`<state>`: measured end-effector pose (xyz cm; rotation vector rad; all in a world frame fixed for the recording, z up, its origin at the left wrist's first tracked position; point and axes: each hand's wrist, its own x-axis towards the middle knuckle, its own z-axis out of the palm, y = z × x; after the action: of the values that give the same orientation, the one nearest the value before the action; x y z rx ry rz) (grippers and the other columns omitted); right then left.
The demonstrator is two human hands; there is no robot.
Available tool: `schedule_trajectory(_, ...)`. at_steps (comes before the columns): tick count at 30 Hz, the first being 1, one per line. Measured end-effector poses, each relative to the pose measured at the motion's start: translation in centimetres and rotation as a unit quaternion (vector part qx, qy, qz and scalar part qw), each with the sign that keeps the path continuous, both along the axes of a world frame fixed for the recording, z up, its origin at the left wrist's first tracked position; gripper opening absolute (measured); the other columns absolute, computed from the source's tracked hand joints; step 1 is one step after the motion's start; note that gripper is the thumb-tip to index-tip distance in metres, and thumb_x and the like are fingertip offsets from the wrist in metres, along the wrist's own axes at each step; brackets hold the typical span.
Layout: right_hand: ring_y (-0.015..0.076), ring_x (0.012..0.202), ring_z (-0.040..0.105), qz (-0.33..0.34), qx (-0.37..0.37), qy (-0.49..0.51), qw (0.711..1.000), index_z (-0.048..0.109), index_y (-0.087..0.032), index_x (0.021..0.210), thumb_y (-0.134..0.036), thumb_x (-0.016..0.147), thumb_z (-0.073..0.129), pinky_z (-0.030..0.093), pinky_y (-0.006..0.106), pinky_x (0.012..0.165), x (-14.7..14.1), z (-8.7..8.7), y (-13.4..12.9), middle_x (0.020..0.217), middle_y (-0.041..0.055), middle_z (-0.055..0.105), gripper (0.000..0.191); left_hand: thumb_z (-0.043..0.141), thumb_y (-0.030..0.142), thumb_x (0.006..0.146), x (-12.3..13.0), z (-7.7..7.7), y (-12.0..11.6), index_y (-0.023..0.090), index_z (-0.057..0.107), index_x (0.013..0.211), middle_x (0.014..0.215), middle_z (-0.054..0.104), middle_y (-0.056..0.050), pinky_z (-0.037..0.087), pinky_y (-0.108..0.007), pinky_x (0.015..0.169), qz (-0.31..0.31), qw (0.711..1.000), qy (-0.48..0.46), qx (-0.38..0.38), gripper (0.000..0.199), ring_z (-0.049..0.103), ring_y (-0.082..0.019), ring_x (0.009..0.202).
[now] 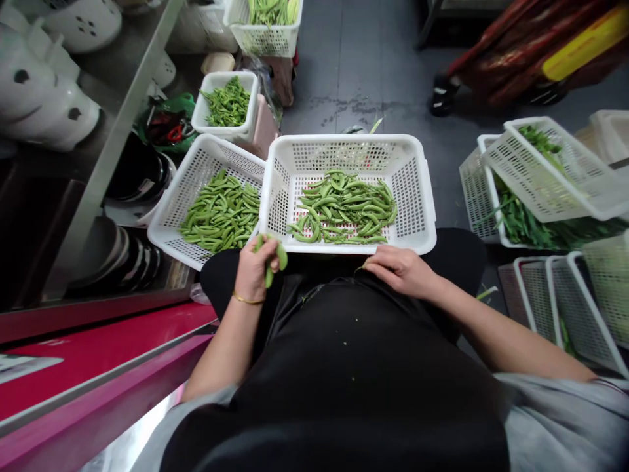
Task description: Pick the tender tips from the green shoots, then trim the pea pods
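My left hand (255, 265) is closed around a few green snap pea pods (282, 255), which stick out on both sides of the fist. Near the front rim of the middle basket, my right hand (400, 270) pinches a thin, pale green pea string (360, 269). The white middle basket (422, 196) rests at my knees and contains a loose pile of snap peas (351, 200). Left of it, a tilted white basket (164, 226) holds more snap peas (221, 213). Small green scraps dot my black apron (344, 367).
A small white bin of leafy greens (226, 105) and a basket of green vegetables (270, 39) stand beyond, at left. Metal shelving (128, 98) runs along the left. Stacked baskets (555, 170) with greens are at right. A person's dark shoe (443, 94) is on the grey floor.
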<state>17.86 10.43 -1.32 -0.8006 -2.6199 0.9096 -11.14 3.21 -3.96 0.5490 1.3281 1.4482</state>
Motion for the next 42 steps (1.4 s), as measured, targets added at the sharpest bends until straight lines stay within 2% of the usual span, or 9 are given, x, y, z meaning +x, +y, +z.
schedule_trajectory(3, 0.0148, 0.071, 0.061, 0.095, -0.060, -0.142, 0.983, 0.068, -0.022, 0.105, -0.030, 0.085, 0.056, 0.044, 0.025, 0.064, 1.1, 0.7, 1.3, 0.090, 0.0057, 0.067, 0.025, 0.066, 0.031, 0.069, -1.5, 0.2, 0.2, 0.015, 0.050, 0.063, 0.058, 0.055, 0.000, 0.031, -0.015, 0.035, -0.036, 0.988, -0.140, 0.056, 0.023, 0.044, -0.006, 0.042)
schedule_trajectory(6, 0.0152, 0.074, 0.063, 0.069, -0.054, -0.201, 0.976, 0.067, -0.022, 0.107, -0.034, 0.086, 0.054, 0.043, 0.025, 0.067, 0.0, 0.5, 4.2, 0.091, 0.0043, 0.069, 0.028, 0.063, 0.027, 0.067, -0.9, 0.3, 0.2, 0.015, 0.054, 0.070, 0.060, 0.057, -0.001, 0.032, -0.014, 0.035, -0.092, 0.966, -0.232, 0.068, 0.015, 0.049, -0.009, 0.048)
schedule_trajectory(9, 0.0198, 0.084, 0.064, 0.000, 0.054, -0.257, 0.965, 0.068, -0.018, 0.100, -0.031, 0.089, 0.047, 0.042, 0.027, 0.069, -2.8, -2.1, 7.5, 0.095, 0.0086, 0.070, 0.028, 0.064, 0.022, 0.067, 0.7, 0.0, 0.2, 0.017, 0.059, 0.094, 0.066, 0.062, -0.003, 0.036, -0.015, 0.036, -0.123, 0.959, -0.252, 0.044, 0.028, 0.052, -0.010, 0.050)
schedule_trajectory(16, 0.0252, 0.086, 0.065, 0.152, 0.118, -0.404, 0.894, 0.067, -0.009, 0.105, -0.012, 0.082, 0.043, 0.041, 0.030, 0.067, -8.2, -8.9, 11.0, 0.097, 0.0184, 0.070, 0.033, 0.073, 0.023, 0.069, 1.9, 0.1, 0.4, 0.016, 0.057, 0.081, 0.055, 0.047, 0.005, 0.029, -0.011, 0.034, -0.176, 0.948, -0.266, 0.012, 0.021, 0.038, -0.002, 0.039)
schedule_trajectory(22, 0.0209, 0.075, 0.062, 0.079, 0.058, -0.318, 0.943, 0.071, -0.014, 0.089, -0.025, 0.081, 0.053, 0.036, 0.027, 0.059, -5.7, -4.0, 11.5, 0.085, 0.0103, 0.070, 0.022, 0.075, 0.032, 0.069, 2.1, 0.1, 0.6, 0.011, 0.063, 0.082, 0.052, 0.050, 0.004, 0.032, -0.015, 0.035, -0.169, 0.978, -0.097, -0.074, 0.028, 0.043, -0.005, 0.039)
schedule_trajectory(27, 0.0140, 0.071, 0.058, 0.058, 0.051, -0.117, 0.990, 0.067, -0.014, 0.087, -0.030, 0.090, 0.049, 0.037, 0.023, 0.063, -3.7, 0.6, 5.4, 0.083, 0.0071, 0.066, 0.024, 0.073, 0.043, 0.069, 4.5, 0.7, 1.3, 0.011, 0.064, 0.088, 0.056, 0.056, 0.002, 0.036, -0.016, 0.037, -0.186, 0.977, 0.019, -0.099, 0.038, 0.048, -0.006, 0.040)
schedule_trajectory(32, 0.0117, 0.061, 0.051, 0.089, 0.101, -0.014, 0.991, 0.064, -0.013, 0.084, -0.030, 0.095, 0.042, 0.034, 0.024, 0.055, -4.6, 0.6, -0.4, 0.075, 0.0067, 0.061, 0.030, 0.072, 0.041, 0.071, 5.3, 1.1, 0.9, 0.011, 0.061, 0.079, 0.054, 0.055, 0.002, 0.036, -0.016, 0.037, -0.217, 0.973, -0.004, -0.077, 0.033, 0.047, -0.006, 0.039)
schedule_trajectory(37, 0.0107, 0.071, 0.058, 0.236, -0.045, 0.097, 0.966, 0.065, -0.016, 0.088, -0.028, 0.093, 0.047, 0.042, 0.022, 0.064, -4.8, 1.6, 0.1, 0.080, 0.0043, 0.064, 0.022, 0.072, 0.039, 0.072, 4.3, 1.6, -0.4, 0.009, 0.063, 0.077, 0.050, 0.057, -0.001, 0.033, -0.017, 0.037, -0.362, 0.928, -0.053, -0.063, 0.031, 0.046, -0.006, 0.037)
schedule_trajectory(42, 0.0106, 0.058, 0.057, -0.014, -0.075, 0.110, 0.991, 0.065, -0.017, 0.086, -0.036, 0.090, 0.051, 0.044, 0.023, 0.057, -1.3, 4.0, 3.2, 0.068, 0.0008, 0.063, 0.024, 0.072, 0.034, 0.072, 2.9, 1.5, -1.1, 0.006, 0.068, 0.085, 0.057, 0.063, -0.005, 0.031, -0.016, 0.036, -0.375, 0.919, -0.100, -0.071, 0.031, 0.046, -0.005, 0.036)
